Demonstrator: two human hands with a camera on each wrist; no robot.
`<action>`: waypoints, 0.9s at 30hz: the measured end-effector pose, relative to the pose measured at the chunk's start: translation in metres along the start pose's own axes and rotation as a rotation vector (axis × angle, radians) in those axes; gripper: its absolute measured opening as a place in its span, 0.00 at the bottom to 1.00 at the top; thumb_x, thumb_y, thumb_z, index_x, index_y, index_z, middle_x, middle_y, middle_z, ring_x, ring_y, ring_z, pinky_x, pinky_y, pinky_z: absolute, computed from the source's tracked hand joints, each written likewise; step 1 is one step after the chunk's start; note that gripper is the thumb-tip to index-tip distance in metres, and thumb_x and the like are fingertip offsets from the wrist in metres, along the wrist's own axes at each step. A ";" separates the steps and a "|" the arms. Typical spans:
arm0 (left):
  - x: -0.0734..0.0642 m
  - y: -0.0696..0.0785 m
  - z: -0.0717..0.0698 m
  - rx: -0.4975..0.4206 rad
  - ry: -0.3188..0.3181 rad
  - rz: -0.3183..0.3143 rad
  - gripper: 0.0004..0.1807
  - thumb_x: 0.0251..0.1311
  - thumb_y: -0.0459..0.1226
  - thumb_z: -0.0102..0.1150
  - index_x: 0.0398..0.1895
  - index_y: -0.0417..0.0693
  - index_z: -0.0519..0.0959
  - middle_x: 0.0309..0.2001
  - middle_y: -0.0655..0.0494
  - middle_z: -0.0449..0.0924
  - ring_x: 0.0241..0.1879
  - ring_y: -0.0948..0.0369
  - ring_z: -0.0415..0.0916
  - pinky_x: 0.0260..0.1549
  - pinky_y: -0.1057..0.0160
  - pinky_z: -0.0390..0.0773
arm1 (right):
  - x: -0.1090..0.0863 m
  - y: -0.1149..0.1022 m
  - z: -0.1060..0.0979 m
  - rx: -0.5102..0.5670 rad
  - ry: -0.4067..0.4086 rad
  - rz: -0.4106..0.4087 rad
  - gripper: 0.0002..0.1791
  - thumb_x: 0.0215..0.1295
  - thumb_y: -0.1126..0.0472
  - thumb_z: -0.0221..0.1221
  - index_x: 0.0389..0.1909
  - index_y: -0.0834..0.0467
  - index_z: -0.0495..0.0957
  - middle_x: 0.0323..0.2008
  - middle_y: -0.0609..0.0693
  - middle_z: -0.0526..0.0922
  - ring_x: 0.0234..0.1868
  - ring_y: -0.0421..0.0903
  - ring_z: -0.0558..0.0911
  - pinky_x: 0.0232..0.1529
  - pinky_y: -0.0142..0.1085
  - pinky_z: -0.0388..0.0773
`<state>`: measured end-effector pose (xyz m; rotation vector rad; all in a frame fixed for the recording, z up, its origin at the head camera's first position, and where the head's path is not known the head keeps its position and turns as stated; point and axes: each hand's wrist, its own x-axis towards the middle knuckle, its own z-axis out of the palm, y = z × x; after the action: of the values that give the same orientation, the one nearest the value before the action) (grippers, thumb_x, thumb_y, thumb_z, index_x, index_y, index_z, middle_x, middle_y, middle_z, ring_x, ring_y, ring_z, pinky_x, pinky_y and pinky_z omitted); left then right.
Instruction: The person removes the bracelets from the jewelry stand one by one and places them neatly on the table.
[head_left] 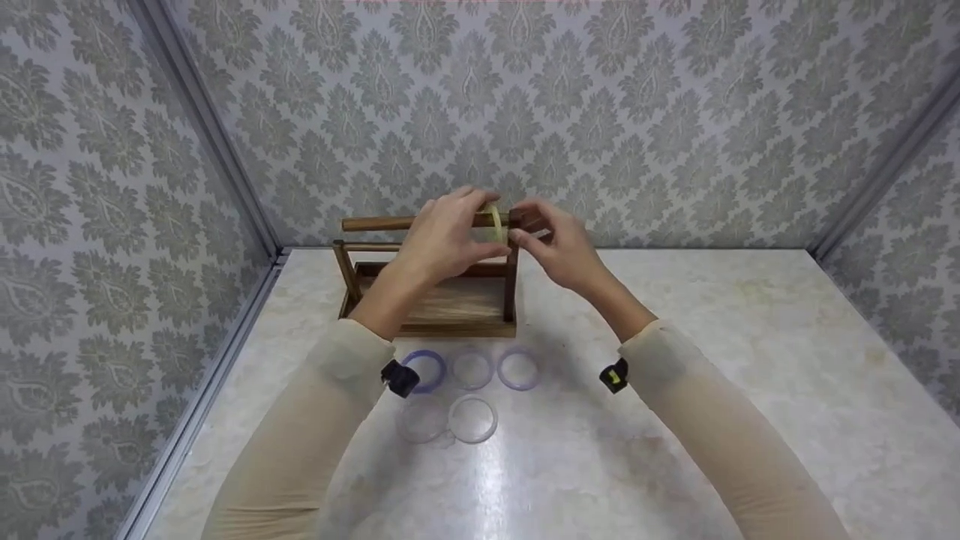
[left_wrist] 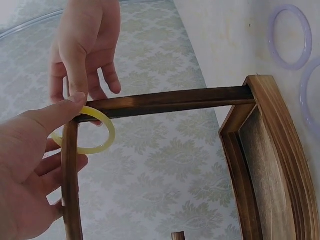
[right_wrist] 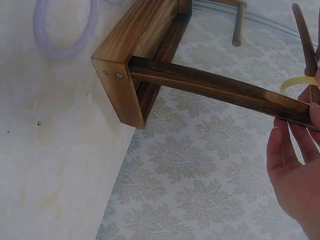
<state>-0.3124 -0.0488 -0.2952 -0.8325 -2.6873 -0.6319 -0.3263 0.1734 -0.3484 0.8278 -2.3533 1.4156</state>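
A wooden bangle stand point(head_left: 457, 304) stands at the back of the table, with a tray base, side posts and raised rods. A yellow bangle point(left_wrist: 111, 135) encircles its upper rod, close to the right post. My left hand point(head_left: 444, 236) pinches this bangle between thumb and fingers, reaching round the rod. At the top of the right post point(right_wrist: 200, 90), my right hand point(head_left: 559, 244) grips the stand between thumb and fingers. Part of the yellow bangle is hidden behind the fingers and rod in the right wrist view.
In front of the stand lie a blue-violet bangle point(head_left: 442, 375), two pale lilac bangles, one of them the right bangle point(head_left: 537, 375), and two whitish bangles, one being the nearer bangle point(head_left: 493, 427). A patterned wall point(head_left: 675, 150) rises behind the table point(head_left: 712, 337).
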 end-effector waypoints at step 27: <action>-0.061 -0.069 -0.038 -0.099 0.114 -0.056 0.40 0.60 0.47 0.80 0.73 0.47 0.75 0.69 0.49 0.78 0.67 0.48 0.76 0.65 0.46 0.77 | -0.002 0.000 0.002 -0.007 0.023 0.003 0.16 0.78 0.57 0.64 0.61 0.58 0.80 0.49 0.51 0.85 0.49 0.46 0.85 0.47 0.41 0.84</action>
<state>-0.2989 -0.1469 -0.3067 -0.7246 -2.6020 -0.8058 -0.3245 0.1717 -0.3503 0.8017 -2.3421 1.4092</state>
